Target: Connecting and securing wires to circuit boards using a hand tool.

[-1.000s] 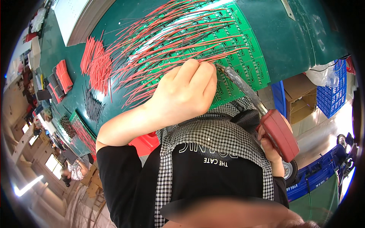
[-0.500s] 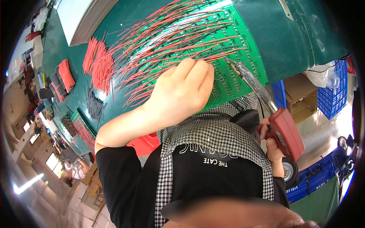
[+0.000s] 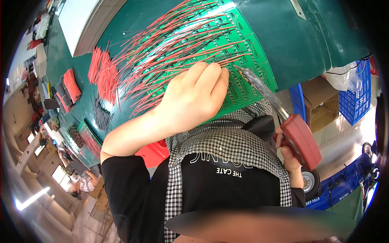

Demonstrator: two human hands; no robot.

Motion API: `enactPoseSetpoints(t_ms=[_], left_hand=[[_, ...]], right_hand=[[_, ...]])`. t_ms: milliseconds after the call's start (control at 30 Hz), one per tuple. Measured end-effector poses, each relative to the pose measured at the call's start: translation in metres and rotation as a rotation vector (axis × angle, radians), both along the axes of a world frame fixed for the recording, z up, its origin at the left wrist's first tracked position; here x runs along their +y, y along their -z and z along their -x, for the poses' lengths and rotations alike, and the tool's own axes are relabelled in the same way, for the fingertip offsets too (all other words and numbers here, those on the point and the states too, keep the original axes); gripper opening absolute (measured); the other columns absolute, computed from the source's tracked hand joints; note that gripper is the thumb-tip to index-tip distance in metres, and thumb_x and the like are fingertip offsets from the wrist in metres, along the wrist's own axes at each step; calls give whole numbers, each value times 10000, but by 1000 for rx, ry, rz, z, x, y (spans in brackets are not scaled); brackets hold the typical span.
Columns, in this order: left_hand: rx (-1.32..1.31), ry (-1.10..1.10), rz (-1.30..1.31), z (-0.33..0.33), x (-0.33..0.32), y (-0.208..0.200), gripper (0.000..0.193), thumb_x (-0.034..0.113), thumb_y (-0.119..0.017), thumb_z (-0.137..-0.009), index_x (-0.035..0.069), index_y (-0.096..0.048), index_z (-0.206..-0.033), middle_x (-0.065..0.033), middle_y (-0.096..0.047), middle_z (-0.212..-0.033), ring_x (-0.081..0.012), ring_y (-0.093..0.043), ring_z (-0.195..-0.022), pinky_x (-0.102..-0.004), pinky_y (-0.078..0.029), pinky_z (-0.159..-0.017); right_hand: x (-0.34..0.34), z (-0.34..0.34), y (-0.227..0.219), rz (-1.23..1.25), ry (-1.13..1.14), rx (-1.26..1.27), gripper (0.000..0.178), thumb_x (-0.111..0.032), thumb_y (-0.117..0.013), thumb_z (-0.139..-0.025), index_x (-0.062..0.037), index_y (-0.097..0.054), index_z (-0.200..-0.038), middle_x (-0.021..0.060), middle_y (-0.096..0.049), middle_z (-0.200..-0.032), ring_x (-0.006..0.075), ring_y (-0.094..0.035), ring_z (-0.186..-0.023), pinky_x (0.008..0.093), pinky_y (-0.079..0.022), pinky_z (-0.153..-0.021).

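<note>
A panel of green circuit boards (image 3: 252, 45) lies on the dark green table, with many long red and black wires (image 3: 178, 42) fanned across it toward the left. My left hand (image 3: 194, 95) rests over the boards' near part. Its fingers are curled closed among the wires, and the fingertips are hidden below the knuckles. In my right hand (image 3: 288, 156) is a red soldering gun (image 3: 302, 141), gripped by its handle. The gun's long metal barrel slants up and left, its tip close to the board surface just right of my left fingers.
Loose red wires (image 3: 104, 77) and short black wires (image 3: 102, 114) lie left of the boards, with bundled wires (image 3: 71, 85) beyond. A white box-like block (image 3: 85, 24) stands at the far left. Right of the table are a cardboard box (image 3: 322, 101) and a blue crate (image 3: 354, 99).
The boards and wires appear slightly farther left in the picture. The soldering gun's tip is a little closer to my left fingers. Both hands keep the same posture.
</note>
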State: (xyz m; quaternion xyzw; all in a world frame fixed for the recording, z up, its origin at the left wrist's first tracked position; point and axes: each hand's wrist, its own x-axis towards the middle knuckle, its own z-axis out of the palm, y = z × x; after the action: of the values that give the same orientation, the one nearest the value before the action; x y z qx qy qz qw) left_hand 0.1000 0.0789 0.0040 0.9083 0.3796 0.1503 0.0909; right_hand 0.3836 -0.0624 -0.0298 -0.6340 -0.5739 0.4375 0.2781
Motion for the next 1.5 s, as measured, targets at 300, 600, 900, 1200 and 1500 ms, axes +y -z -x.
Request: enactPoseSetpoints(t_ms=[300,600,900,1200,1500], left_hand=[[63,0,-37,-1,0,2,311,23,-642,-654,-61,-647,-953,-111,-576,-848,-227,-604,-713,-301,-510,-564],[92,31,-52,-1,0,3,286,18,-642,-665,-61,-642,-940,-106,-568,-838,-216,-598,-710,-295,-503,-566],[156,55,-80,-2,-1,2,263,10,-649,-682,-57,-638,-936,-89,-562,-848,-199,-597,-722,-280,-503,-565],[93,109,-302,-1,5,11,185,70,-593,-600,-42,-604,-747,-72,-514,-756,-148,-511,-650,-218,-465,-495],[-12,4,82,1,5,-2,301,30,-647,-663,-47,-642,-954,-91,-572,-864,-213,-595,-739,-291,-504,-576]], right_hand=[[6,-1,-1,-31,-11,118,411,-137,-759,-718,-6,-634,-1087,203,-624,-1145,323,-675,-882,353,-544,-719],[4,-1,0,-35,-56,125,515,-268,-770,-761,28,-595,-1144,202,-632,-1128,323,-676,-894,363,-538,-745],[11,1,-2,-79,-67,157,644,-348,-776,-754,60,-545,-1197,190,-650,-1090,315,-678,-903,361,-535,-753],[8,10,-6,2,178,244,441,-48,-737,-694,-6,-611,-1115,130,-664,-1014,286,-667,-869,332,-520,-747],[23,14,-20,69,73,366,551,-384,-730,-798,59,-591,-1094,97,-649,-886,182,-608,-658,281,-471,-682]])
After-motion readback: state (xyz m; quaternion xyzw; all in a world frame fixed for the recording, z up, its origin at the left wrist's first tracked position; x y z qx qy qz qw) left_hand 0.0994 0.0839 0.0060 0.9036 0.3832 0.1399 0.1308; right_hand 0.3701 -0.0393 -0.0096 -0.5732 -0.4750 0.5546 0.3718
